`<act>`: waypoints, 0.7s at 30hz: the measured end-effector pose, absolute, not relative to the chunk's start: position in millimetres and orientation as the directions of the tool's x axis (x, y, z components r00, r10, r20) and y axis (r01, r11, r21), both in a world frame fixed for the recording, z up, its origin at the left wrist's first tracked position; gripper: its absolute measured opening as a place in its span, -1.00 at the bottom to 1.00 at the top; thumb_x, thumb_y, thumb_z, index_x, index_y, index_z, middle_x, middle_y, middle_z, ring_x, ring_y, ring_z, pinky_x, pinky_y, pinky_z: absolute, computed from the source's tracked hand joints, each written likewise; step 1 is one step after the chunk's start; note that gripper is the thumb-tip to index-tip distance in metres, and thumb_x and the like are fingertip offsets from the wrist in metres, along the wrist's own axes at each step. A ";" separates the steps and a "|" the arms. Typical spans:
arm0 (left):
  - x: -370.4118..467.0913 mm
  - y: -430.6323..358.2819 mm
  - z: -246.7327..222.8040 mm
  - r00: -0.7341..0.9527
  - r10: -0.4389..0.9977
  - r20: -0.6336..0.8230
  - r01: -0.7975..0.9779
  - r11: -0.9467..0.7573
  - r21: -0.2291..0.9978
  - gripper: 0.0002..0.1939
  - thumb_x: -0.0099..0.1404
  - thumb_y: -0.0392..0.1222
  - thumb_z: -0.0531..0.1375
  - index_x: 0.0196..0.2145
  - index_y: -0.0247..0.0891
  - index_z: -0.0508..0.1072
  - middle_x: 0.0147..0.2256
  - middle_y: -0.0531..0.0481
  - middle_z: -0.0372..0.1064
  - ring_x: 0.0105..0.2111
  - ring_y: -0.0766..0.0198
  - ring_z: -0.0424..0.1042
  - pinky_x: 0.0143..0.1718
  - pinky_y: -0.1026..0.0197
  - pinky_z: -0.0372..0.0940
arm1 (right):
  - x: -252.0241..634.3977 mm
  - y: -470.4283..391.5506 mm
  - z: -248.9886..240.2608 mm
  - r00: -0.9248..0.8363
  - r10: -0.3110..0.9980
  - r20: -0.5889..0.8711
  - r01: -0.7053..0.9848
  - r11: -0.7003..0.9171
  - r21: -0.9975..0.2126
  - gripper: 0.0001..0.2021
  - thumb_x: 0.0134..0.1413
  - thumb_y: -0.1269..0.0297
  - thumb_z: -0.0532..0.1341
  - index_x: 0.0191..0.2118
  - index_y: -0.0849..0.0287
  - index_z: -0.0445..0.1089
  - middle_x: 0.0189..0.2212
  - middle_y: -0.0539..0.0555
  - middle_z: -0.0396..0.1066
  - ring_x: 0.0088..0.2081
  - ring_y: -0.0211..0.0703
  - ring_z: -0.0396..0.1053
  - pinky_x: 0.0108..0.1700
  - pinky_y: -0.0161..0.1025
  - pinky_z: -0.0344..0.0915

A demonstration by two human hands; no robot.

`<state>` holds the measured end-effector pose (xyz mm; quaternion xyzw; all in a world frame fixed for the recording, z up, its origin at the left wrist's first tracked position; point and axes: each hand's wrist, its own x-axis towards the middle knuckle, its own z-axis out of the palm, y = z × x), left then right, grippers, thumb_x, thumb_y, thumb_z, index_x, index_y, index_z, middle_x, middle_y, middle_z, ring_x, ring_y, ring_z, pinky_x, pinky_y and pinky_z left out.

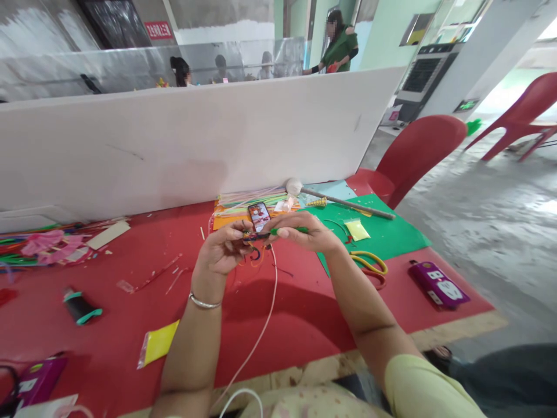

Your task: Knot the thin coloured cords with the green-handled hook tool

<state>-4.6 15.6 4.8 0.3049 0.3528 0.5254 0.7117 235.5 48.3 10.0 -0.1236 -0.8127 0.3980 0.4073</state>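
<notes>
My left hand (224, 247) is closed, fingertips pinching a small dark twisted piece (249, 237) with orange and blue wiry ends hanging below it. Against that piece, my right hand (307, 229) grips a slim tool with a green handle (298, 230) and a dark front end; its exact kind is too small to tell. Both hands are raised over the red table, close together. Just behind them a phone (258, 212) shows a colourful picture. A pale cable (275, 278) runs from near the phone down toward my lap.
Yellow-handled scissors (369, 261) and a yellow packet (357, 230) lie right, by a green sheet (400, 235). Further right is a purple box (439, 284). Pipe cleaners (13, 247) and a black-and-teal object (82, 306) lie left. A white partition (183, 145) borders the back.
</notes>
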 end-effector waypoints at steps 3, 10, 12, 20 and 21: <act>3.0 14.1 1.4 0.137 0.985 -0.105 -0.503 0.161 0.849 -0.73 -0.18 -0.32 0.44 -0.41 -0.32 0.69 -0.50 -0.06 0.53 -0.55 0.32 0.43 -0.58 0.33 0.28 | 225.8 49.6 -0.6 -0.631 0.604 0.486 -0.230 0.453 -0.862 -0.54 0.41 -0.09 0.21 -0.24 0.22 0.63 -0.24 0.17 0.65 -0.24 -0.13 0.65 -0.05 -0.15 0.60; 19.3 14.2 -5.5 -0.195 0.952 0.237 -0.306 -0.289 0.907 -0.77 -0.07 -0.31 0.54 -0.37 -0.25 0.74 -0.45 -0.02 0.57 -0.51 0.39 0.45 -0.52 0.39 0.26 | 196.9 50.3 -21.5 -0.542 0.762 0.354 -0.246 0.259 -0.934 -0.32 0.29 -0.41 0.09 -0.24 0.19 0.55 -0.49 0.04 0.54 -0.52 -0.23 0.50 -0.52 -0.34 0.38; 16.8 14.3 -5.0 -0.151 0.961 0.232 -0.316 -0.269 0.910 -0.76 -0.07 -0.28 0.55 -0.36 -0.24 0.74 -0.47 -0.02 0.57 -0.53 0.38 0.45 -0.53 0.37 0.28 | 195.8 49.2 -19.9 -0.553 0.756 0.350 -0.234 0.262 -0.936 -0.32 0.28 -0.42 0.10 -0.24 0.20 0.54 -0.47 0.05 0.54 -0.51 -0.22 0.51 -0.51 -0.34 0.39; 12.5 12.6 -1.9 -0.131 0.987 0.089 -0.408 -0.136 0.903 -0.68 -0.12 -0.08 0.63 -0.44 -0.26 0.72 -0.48 -0.01 0.55 -0.58 0.46 0.37 -0.59 0.42 0.24 | 203.2 51.5 -13.8 -0.553 0.719 0.421 -0.208 0.370 -0.905 -0.54 0.14 -0.17 0.42 -0.23 0.22 0.54 -0.37 0.02 0.52 -0.45 -0.33 0.40 -0.40 -0.37 0.39; 12.9 13.2 -2.5 -0.135 0.988 0.068 -0.419 -0.119 0.900 -0.67 -0.14 -0.08 0.64 -0.44 -0.26 0.71 -0.49 0.00 0.53 -0.59 0.47 0.35 -0.60 0.42 0.23 | 203.8 51.6 -13.6 -0.552 0.722 0.418 -0.201 0.371 -0.906 -0.57 0.06 -0.07 0.50 -0.19 0.20 0.52 -0.34 0.00 0.51 -0.43 -0.34 0.40 -0.39 -0.38 0.40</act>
